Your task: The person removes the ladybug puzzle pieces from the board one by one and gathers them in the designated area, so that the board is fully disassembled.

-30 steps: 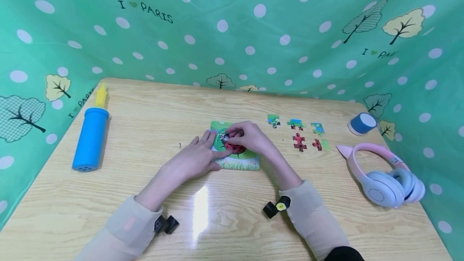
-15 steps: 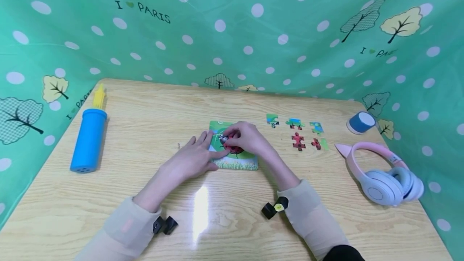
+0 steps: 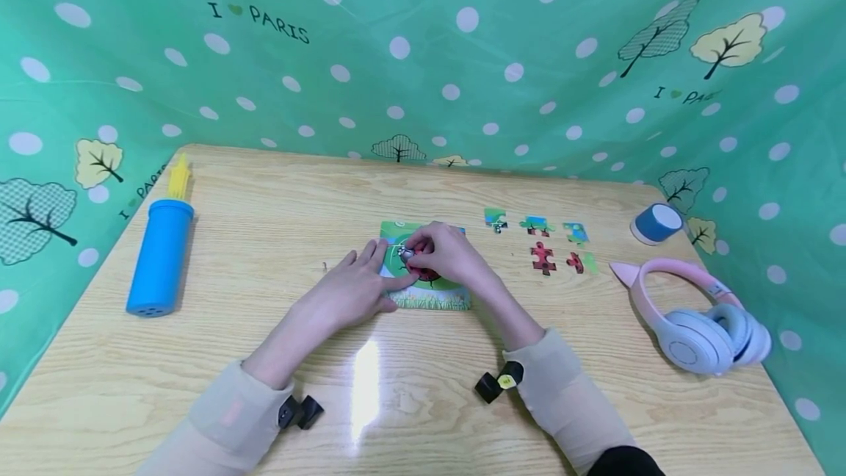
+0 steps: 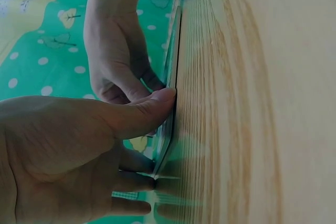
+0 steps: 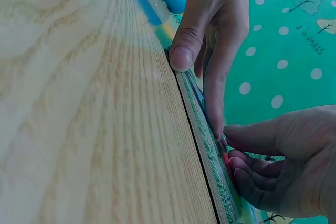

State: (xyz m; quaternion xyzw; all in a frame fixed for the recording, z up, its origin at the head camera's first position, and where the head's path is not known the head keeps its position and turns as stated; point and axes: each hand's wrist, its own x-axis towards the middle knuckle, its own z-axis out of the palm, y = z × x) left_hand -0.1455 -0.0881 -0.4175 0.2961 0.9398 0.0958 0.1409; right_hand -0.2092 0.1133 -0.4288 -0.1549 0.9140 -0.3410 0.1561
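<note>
A puzzle board (image 3: 432, 302) with a ladybug picture lies flat on the table. My left hand (image 3: 346, 290) rests on its left part with fingers spread and fairly straight; in the right wrist view the left thumb (image 5: 181, 59) is at the board's near edge and one finger reaches down to the picture. My right hand (image 3: 451, 254) bends over the middle of the board, thumb and fingers pinching a red puzzle piece (image 5: 227, 162) low against the picture. Most of that piece is hidden by the fingers. The ladybug's grey head (image 3: 405, 253) shows between the hands.
Loose puzzle pieces lie right of the board, among them a red one (image 3: 543, 258) and a blue-green one (image 3: 576, 232). Farther right are pink-and-blue headphones (image 3: 700, 333) and a blue-and-white cylinder (image 3: 656, 224). A blue hand pump (image 3: 161, 255) lies at the left.
The right fingers have shifted slightly over the ladybug, near its head. The left hand keeps its place on the board, and the whole head view has drifted a little.
</note>
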